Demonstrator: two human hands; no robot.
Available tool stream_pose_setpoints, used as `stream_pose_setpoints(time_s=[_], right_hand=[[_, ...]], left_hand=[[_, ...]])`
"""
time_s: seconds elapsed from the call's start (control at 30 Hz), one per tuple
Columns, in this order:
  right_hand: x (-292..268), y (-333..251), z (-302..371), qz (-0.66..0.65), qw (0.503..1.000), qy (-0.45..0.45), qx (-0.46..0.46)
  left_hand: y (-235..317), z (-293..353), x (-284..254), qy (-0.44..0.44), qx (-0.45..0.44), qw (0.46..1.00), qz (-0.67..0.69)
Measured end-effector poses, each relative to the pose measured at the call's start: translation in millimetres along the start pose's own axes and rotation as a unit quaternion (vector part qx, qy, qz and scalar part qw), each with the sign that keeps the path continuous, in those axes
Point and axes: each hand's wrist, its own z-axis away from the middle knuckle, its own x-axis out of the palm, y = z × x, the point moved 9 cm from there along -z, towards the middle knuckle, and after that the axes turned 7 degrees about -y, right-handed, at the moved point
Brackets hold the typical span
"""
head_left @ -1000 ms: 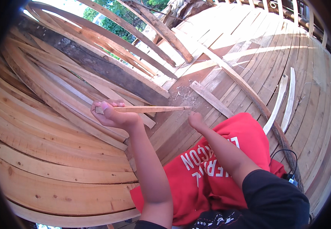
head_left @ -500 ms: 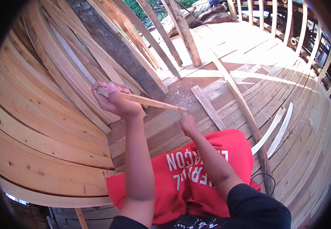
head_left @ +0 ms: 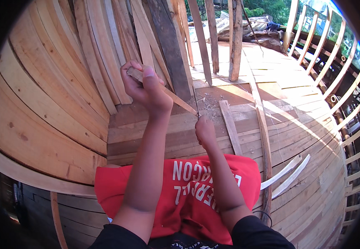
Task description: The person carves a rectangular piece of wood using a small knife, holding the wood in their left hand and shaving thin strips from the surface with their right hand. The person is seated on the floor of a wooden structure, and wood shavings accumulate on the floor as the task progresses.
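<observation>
My left hand (head_left: 150, 90) is wrapped around the upper end of a narrow wooden strip (head_left: 181, 102), thumb along it. The strip slants down to the right and tapers toward my right hand (head_left: 205, 132). That hand is closed in a fist at the strip's lower tip. A thin dark blade (head_left: 195, 101) seems to stand up from the fist, like a knife; its handle is hidden by my fingers. Pale wood shavings (head_left: 208, 102) lie scattered on the floor beyond the strip's tip.
Curved planks (head_left: 43, 103) form a wall at left, with a dark upright timber (head_left: 169, 50) beside it. On the plank floor lie a short board (head_left: 230, 126), a long pole (head_left: 263, 128) and two pale curved strips (head_left: 290, 176). A slatted railing (head_left: 333, 79) bounds the right side.
The view has swung, so the surroundings sit differently in it. The wooden strip now slopes more steeply, and my hands are closer together. Both hands have kept their grip.
</observation>
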Motion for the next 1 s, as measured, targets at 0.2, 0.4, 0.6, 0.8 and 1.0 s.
stream_pose_setpoints(time_s=[0.2,0.4,0.6,0.8,1.0], right_hand=[[-74.9,124.9,-39.0,-0.015,0.965,0.099,0.243],[0.3,-19.2,8.6,0.133,0.990,-0.016,-0.051],[-47.5,31.7,-34.1,0.262,0.953,0.096,-0.120],[6.6,-48.6,34.8,0.215,0.974,-0.024,-0.070],[-121.2,129.4,-62.8,0.155,0.981,0.102,0.050]], left_hand=[[-20.3,9.4,-1.2,0.031,-0.018,0.998,0.055],[-3.1,10.3,-25.3,0.034,-0.001,0.999,0.036],[-14.3,9.2,-13.7,0.055,-0.014,0.997,0.047],[-10.1,8.2,-41.0,0.065,-0.020,0.998,0.019],[-3.8,24.9,47.5,-0.018,-0.010,0.997,0.077]])
